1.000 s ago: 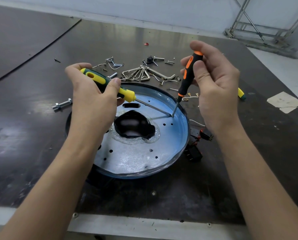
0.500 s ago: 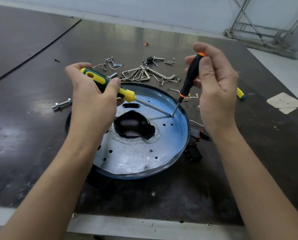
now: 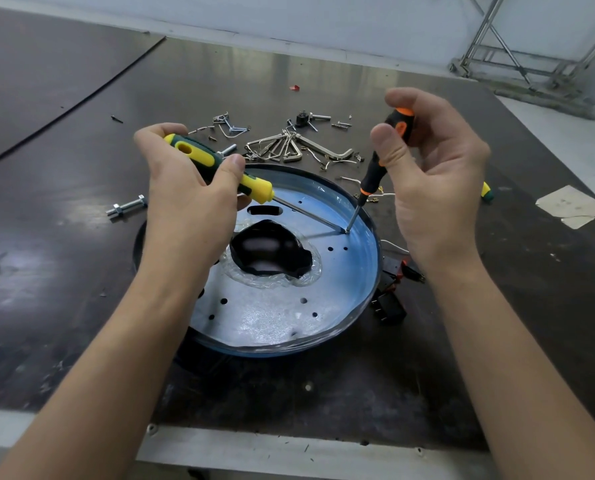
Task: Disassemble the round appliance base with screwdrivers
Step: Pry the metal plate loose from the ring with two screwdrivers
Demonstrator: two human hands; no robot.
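Nearest the viewer, the dark work table (image 3: 358, 393) ends in a pale front edge strip. The round appliance base (image 3: 264, 317) lies flat on the table just behind that edge, central in view. Its shallow metal plate faces up, drilled with small holes, and a ragged black opening (image 3: 270, 249) at its middle is ringed by clear residue. A black electrical part with wires (image 3: 389, 303) sits against the base's right rim. The left hand (image 3: 188, 202) is above the left half of the base, fingers and thumb wrapped tight round the yellow-and-green screwdriver (image 3: 219, 164), whose shaft runs low across the plate to the right. The right hand (image 3: 434, 174) is above the right rim, thumb and curled fingers pinching the upper handle of the black-and-orange screwdriver (image 3: 375, 168), which stands steeply, leaning slightly. Both tips meet at one spot on the plate near its far right rim. A bolt with nut (image 3: 126, 206) lies left of the base. The tip of another yellow-and-green tool (image 3: 486, 192) shows past the right hand, and paper scraps (image 3: 569, 206) lie further right. Beyond the base lie a fan of hex keys (image 3: 289, 147) and scattered screws and clips (image 3: 230, 124). Further back lies a small red fragment (image 3: 294, 87), and a metal frame (image 3: 517, 60) stands at the far right.
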